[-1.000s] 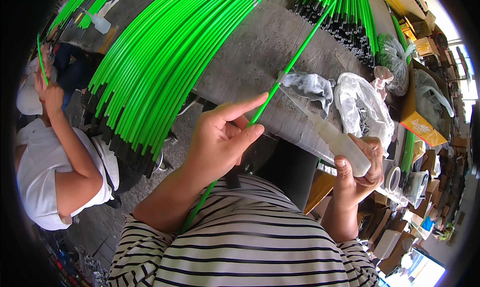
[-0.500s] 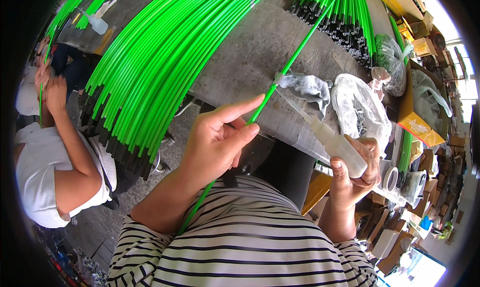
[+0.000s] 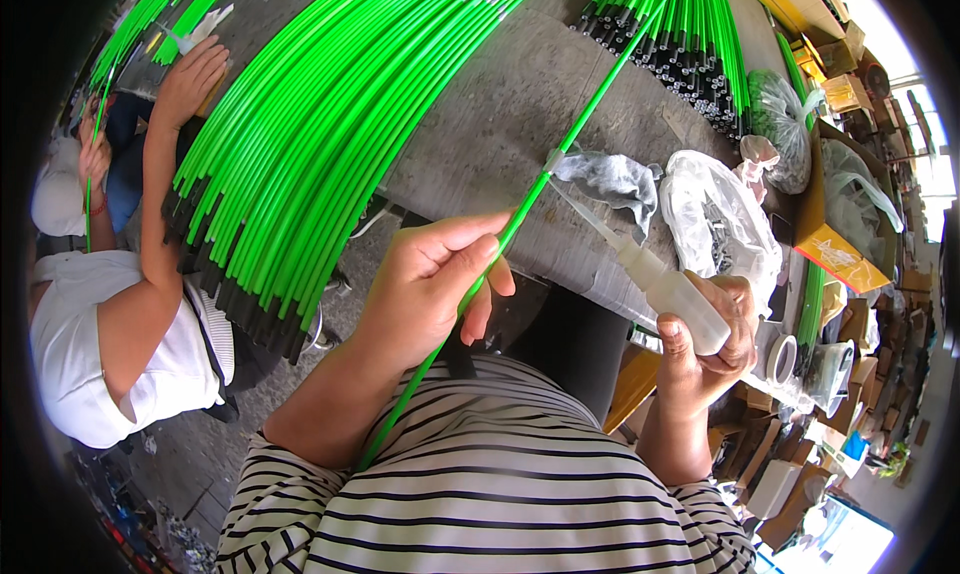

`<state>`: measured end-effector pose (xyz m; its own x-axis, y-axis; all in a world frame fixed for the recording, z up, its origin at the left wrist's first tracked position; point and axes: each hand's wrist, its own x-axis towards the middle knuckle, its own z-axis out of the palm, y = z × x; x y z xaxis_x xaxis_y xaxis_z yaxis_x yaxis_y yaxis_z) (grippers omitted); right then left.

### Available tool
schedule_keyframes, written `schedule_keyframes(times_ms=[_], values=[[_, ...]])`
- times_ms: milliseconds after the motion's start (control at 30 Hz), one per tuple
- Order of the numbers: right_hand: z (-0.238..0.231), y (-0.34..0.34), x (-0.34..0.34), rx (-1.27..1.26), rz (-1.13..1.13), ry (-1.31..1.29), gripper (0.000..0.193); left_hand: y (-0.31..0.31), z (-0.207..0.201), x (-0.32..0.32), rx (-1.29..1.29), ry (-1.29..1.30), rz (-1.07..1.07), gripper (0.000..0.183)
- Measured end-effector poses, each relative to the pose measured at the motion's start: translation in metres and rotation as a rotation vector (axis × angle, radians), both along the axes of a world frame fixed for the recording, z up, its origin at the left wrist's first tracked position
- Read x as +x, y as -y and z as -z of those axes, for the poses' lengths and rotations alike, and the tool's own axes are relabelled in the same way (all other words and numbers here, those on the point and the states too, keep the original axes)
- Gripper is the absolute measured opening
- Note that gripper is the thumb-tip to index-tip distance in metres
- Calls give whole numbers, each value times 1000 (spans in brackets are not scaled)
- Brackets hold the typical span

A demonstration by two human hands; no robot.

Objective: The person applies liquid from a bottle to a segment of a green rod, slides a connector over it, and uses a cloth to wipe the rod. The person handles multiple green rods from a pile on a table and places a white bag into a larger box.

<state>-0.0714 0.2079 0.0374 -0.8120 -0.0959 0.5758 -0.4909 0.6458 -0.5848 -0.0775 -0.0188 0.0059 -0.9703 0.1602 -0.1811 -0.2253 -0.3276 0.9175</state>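
A long thin green rod slants from beside my waist up across the table to the far right. My left hand is closed on it, thumb and forefinger pinching it. Just beyond those fingers, a short pale sleeve sits around the rod. In my right hand is a translucent squeeze bottle, gripped round its body. Its long thin nozzle points up and left, the tip close to the sleeve; whether they touch I cannot tell. A crumpled grey cloth lies behind the nozzle.
Many green rods with black ends overhang the table's near edge at left; another bundle lies far right. A clear plastic bag and a cardboard box stand at right. A co-worker at left reaches toward the table.
My left hand's forefinger and thumb have shifted along the rod, and its lower fingers have opened out. The bottle has barely moved. The co-worker's arm has swung up toward the table.
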Motion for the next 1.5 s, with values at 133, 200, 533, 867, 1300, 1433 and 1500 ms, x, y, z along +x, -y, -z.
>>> schedule_keyframes(times_ms=[133, 200, 533, 867, 1300, 1433, 1500], values=[[1, 0, -1, -15, 5, 12, 37, 0, -5, -2, 84, 87, 0, 23], [0, 0, -1, -25, 6, 22, 37, -2, -11, -3, 10, 84, -9, 20], [4, 2, -6, -60, 13, 30, 34, 2, -7, -5, 13, 75, -22, 26], [23, 5, -47, -1077, -15, 301, 39, 13, -8, -9, 72, 89, -42, 25], [73, 5, -152, -35, 196, 213, 34, 19, -14, 0, -12, 67, -157, 11], [63, 7, -149, 5, 206, 193, 37, 21, -22, 3, -4, 79, -119, 19], [51, 7, -135, -54, 248, 38, 52, 21, -26, 4, 33, 91, -97, 21]])
